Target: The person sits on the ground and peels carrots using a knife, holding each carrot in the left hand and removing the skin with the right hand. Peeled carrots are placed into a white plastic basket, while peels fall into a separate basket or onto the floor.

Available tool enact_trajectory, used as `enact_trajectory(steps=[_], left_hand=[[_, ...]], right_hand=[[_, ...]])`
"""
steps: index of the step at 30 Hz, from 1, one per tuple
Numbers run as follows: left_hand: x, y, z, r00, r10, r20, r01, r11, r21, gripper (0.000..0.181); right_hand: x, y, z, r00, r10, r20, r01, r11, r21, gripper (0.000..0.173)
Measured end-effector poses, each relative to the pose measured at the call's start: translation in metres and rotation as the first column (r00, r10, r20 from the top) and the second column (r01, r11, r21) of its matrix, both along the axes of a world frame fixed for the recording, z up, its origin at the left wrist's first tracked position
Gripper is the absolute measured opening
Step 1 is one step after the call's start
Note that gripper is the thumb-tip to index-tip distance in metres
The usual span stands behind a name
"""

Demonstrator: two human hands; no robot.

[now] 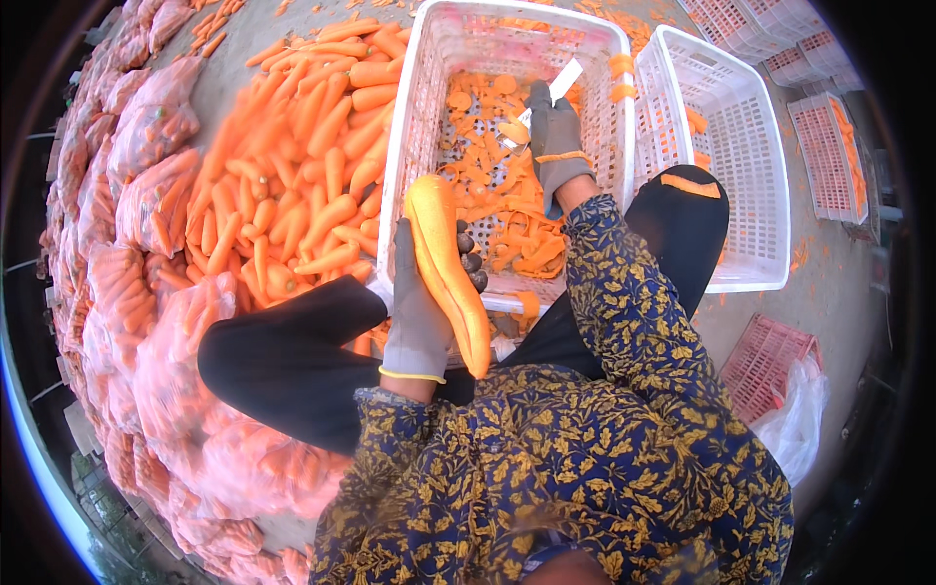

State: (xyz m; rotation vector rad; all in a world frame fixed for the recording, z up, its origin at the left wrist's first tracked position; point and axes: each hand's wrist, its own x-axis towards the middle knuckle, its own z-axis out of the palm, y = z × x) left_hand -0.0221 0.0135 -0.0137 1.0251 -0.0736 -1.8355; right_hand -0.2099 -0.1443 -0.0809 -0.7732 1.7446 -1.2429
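My left hand (420,314), in a grey work glove with dark fingertips, grips a large orange carrot (452,270) with a long groove down its side. The fingers wrap around it from below, and its narrow end points back towards my body. Over the white plastic crate (401,153), my gloved right hand (557,139) is closed on a cutting tool with a white flat end (566,80). A carrot slice lies against the tool's metal part, which the hand partly hides. Peelings and cut ends of carrot (482,183) cover the crate's bottom.
A heap of carrots (292,168) lies left of the crate, beside filled clear bags (157,117). To the right stands a second white crate (738,146) holding a few pieces. A strip of peel (689,186) rests on my right knee. Farther right lies a red crate (768,365).
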Motion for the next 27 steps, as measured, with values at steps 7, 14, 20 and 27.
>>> enact_trajectory(steps=[7, 14, 20, 27], left_hand=[[-0.002, -0.017, 0.006, 0.992, 0.115, 0.043, -0.117, 0.993, 0.027, 0.050], [-0.016, -0.012, 0.009, 0.983, 0.153, 0.099, -0.157, 0.987, 0.038, 0.056], [-0.019, 0.011, 0.017, 0.998, -0.053, 0.043, 0.050, 0.997, 0.056, 0.056], [-0.017, 0.023, 0.015, 0.986, -0.138, 0.098, 0.139, 0.990, -0.001, 0.056]], right_hand=[[0.027, 0.086, 0.063, 0.904, 0.205, 0.375, -0.120, 0.964, -0.237, 0.033], [0.046, 0.141, 0.090, 0.725, 0.687, 0.041, -0.613, 0.672, -0.414, 0.028], [0.053, 0.081, 0.049, 0.973, 0.227, 0.044, -0.212, 0.953, -0.217, 0.031], [0.036, 0.044, -0.011, 0.948, 0.116, -0.298, -0.212, 0.925, -0.316, 0.029]])
